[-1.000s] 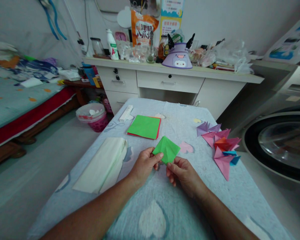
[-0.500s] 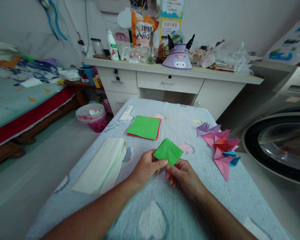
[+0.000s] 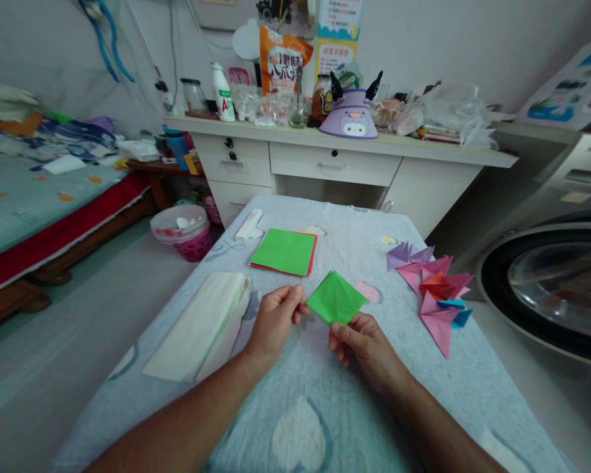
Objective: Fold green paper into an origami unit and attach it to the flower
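Note:
A folded green paper square (image 3: 335, 298) is held just above the pale blue table cover (image 3: 325, 407), in front of me. My right hand (image 3: 362, 341) pinches its near corner from below. My left hand (image 3: 276, 318) is beside its left corner, fingers curled together, the thumb and fingertips close to the paper's edge; whether they still touch it I cannot tell.
A stack of green and red paper sheets (image 3: 284, 251) lies further back. Several folded pink, purple, orange and blue paper shapes (image 3: 436, 292) sit at the right. A folded white cloth (image 3: 201, 325) lies at the left. A cluttered desk (image 3: 335, 141), a bed (image 3: 39, 197) and a pink bin (image 3: 181, 230) surround the table.
The green paper has turned and shifted a little to the right. My left hand has drawn back from under it toward its left corner.

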{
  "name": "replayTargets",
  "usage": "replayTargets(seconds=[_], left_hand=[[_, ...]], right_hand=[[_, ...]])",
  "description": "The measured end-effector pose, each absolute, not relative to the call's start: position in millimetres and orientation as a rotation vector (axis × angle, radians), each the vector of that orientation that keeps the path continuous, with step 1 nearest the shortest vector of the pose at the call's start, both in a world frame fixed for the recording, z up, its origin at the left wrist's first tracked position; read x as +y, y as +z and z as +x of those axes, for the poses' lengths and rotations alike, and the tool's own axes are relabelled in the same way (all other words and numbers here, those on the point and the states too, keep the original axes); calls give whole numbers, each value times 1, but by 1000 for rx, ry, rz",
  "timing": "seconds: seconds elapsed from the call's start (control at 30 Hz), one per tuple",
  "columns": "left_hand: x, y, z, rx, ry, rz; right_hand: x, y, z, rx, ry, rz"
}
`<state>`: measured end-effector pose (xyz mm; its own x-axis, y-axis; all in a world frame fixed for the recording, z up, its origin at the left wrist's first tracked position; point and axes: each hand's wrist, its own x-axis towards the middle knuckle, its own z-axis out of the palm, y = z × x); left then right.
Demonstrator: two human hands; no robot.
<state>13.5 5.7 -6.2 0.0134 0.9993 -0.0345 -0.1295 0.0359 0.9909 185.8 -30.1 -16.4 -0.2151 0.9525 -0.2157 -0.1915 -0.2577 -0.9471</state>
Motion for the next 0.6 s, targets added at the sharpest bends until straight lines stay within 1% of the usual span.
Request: replayTargets(seconds=[0.07,0.17,0.27,0.43,0.6], left_hand=[[6,-10,15,1029,1260,1012],[2,-12,23,831,1081,1001],[-4,-10,32,739,958,1062],[-6,-9,33,803,977,1123],[-5,-7,28,840,997,1136]], right_hand=[[-30,-17,187,-1032,1624,-1109],[-30,-17,186,-1041,1620,-1085],[-30,-16,184,-1079,1606,-1071],[-31,-20,183,-1126,1580,-1105],[-29,-19,183,-1169,1633,-1053]])
